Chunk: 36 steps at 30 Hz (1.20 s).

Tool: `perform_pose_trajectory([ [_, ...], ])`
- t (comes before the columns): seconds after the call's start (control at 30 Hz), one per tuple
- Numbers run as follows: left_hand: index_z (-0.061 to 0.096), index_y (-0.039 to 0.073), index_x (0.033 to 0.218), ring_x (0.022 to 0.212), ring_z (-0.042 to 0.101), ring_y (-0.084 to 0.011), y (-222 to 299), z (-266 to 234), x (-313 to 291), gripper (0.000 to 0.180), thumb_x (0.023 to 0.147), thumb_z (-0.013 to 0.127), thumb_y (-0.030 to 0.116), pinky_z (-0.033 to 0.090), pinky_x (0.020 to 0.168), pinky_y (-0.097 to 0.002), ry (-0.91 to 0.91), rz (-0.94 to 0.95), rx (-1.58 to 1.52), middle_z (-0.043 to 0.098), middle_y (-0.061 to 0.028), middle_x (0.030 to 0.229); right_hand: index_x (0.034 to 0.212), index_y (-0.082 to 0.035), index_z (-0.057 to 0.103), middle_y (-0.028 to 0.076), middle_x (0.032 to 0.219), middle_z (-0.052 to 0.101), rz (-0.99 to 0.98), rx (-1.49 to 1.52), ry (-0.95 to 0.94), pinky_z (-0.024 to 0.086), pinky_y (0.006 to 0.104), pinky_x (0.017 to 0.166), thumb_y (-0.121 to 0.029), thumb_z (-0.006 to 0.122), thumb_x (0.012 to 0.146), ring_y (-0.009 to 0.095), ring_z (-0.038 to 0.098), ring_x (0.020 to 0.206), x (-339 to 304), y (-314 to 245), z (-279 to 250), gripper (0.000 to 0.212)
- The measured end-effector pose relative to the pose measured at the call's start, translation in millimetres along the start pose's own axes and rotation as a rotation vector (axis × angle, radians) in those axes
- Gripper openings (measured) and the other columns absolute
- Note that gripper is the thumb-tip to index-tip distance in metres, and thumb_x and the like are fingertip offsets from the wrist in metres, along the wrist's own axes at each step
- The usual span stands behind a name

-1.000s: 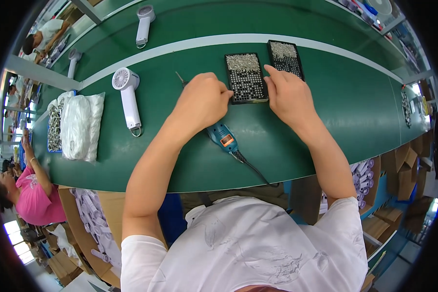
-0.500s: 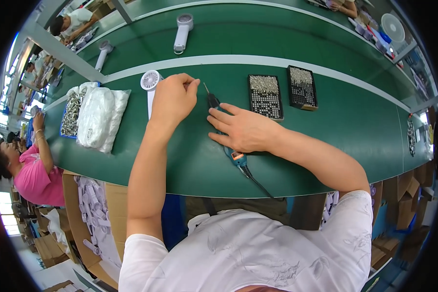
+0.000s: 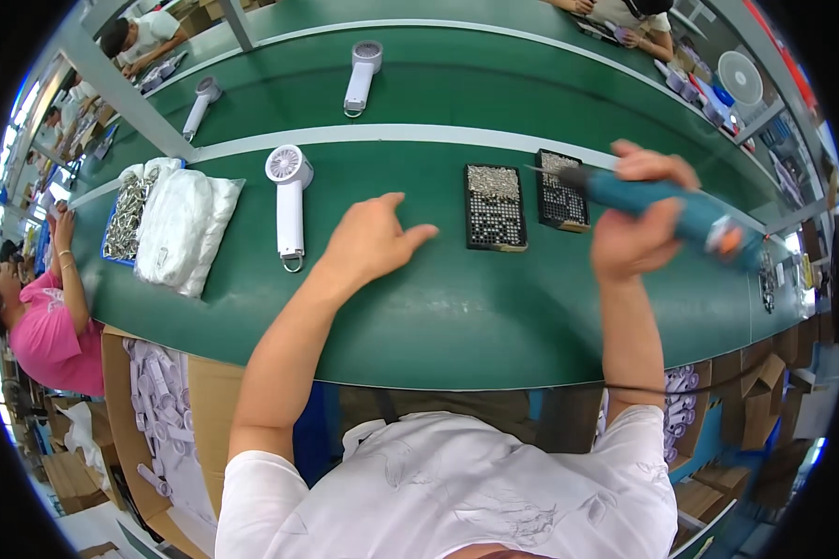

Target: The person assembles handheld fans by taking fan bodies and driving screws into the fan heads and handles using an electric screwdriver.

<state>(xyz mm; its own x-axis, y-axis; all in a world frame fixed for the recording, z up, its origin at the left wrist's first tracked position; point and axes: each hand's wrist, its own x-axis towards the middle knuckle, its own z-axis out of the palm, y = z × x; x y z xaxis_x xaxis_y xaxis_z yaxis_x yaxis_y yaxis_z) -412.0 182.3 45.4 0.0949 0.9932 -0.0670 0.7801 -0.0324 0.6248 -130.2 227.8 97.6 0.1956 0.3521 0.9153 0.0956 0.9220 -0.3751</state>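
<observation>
My right hand (image 3: 639, 224) is wrapped around a teal electric screwdriver (image 3: 680, 210), raised over the right part of the bench and blurred by motion. Its thin bit points left, over a black tray (image 3: 562, 200) of small silver screws. A second such screw tray (image 3: 496, 214) lies just left of it. My left hand (image 3: 368, 240) is empty, thumb and fingers apart, above the green bench. Left of that hand lies a white handheld fan (image 3: 290, 210), its round grille away from me and a metal loop at its near end.
A plastic bag of white things (image 3: 182, 233) lies beside a blue tray of metal loops (image 3: 126, 224). Two more handheld fans, one (image 3: 364, 79) nearer the middle, rest beyond the pale rail (image 3: 382, 140). A cardboard box (image 3: 210, 401) holds fan parts. Co-workers sit left and across.
My right hand has taken hold of the screwdriver, lifted it off the bench and swung right. My left hand has moved right and nearer, away from the fan, and its fingers have spread.
</observation>
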Motion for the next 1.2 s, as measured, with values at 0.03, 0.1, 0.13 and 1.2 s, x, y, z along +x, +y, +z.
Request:
perform_pose_trajectory([
  [0.03, 0.057, -0.014, 0.129, 0.089, 0.070, -0.0363, 7.4, 7.3, 1.5, 0.082, 0.077, 0.083, 0.044, 0.056, 0.083, -0.0430, -0.038, 0.047, 0.002, 0.072, -0.0198, 0.087, 0.121, 0.005, 0.045, 0.014, 0.083, 0.057, 0.118, 0.109, 0.169, 0.052, 0.0579, 0.092, -0.038, 0.041, 0.102, 0.029, 0.060, 0.083, 18.5, -1.1, -7.6, 0.047],
  [0.1, 0.052, -0.015, 0.132, 0.093, 0.069, -0.0370, 14.0, 29.0, 5.5, 0.096, 0.069, 0.088, 0.048, 0.055, 0.084, -0.0441, -0.066, 0.146, 0.042, 0.070, -0.0218, 0.091, 0.120, 0.001, 0.049, 0.011, 0.080, 0.056, 0.311, 0.244, 0.341, 0.052, 0.0495, 0.078, -0.037, 0.042, 0.101, 0.026, 0.057, 0.075, 54.1, -15.4, -10.2, 0.043],
  [0.13, 0.054, -0.015, 0.130, 0.094, 0.068, -0.0386, 15.4, 40.1, 8.0, 0.094, 0.069, 0.089, 0.047, 0.055, 0.084, -0.0449, -0.063, 0.182, 0.055, 0.070, -0.0230, 0.092, 0.120, 0.000, 0.049, 0.010, 0.077, 0.057, 0.418, 0.331, 0.369, 0.052, 0.0470, 0.071, -0.038, 0.042, 0.101, 0.024, 0.056, 0.071, 63.9, -17.0, -19.0, 0.042],
  [1.2, 0.054, -0.010, 0.129, 0.086, 0.070, -0.0246, -10.5, -20.9, 190.0, 0.042, 0.102, 0.061, 0.021, 0.056, 0.068, -0.0305, 0.151, -0.302, -1.076, 0.070, -0.0216, 0.104, 0.094, 0.008, 0.064, 0.008, 0.059, 0.059, 0.639, 0.537, -0.014, 0.050, 0.0321, 0.043, -0.011, 0.063, 0.097, 0.015, 0.054, 0.043, 7.0, 11.5, 12.6, 0.019],
])
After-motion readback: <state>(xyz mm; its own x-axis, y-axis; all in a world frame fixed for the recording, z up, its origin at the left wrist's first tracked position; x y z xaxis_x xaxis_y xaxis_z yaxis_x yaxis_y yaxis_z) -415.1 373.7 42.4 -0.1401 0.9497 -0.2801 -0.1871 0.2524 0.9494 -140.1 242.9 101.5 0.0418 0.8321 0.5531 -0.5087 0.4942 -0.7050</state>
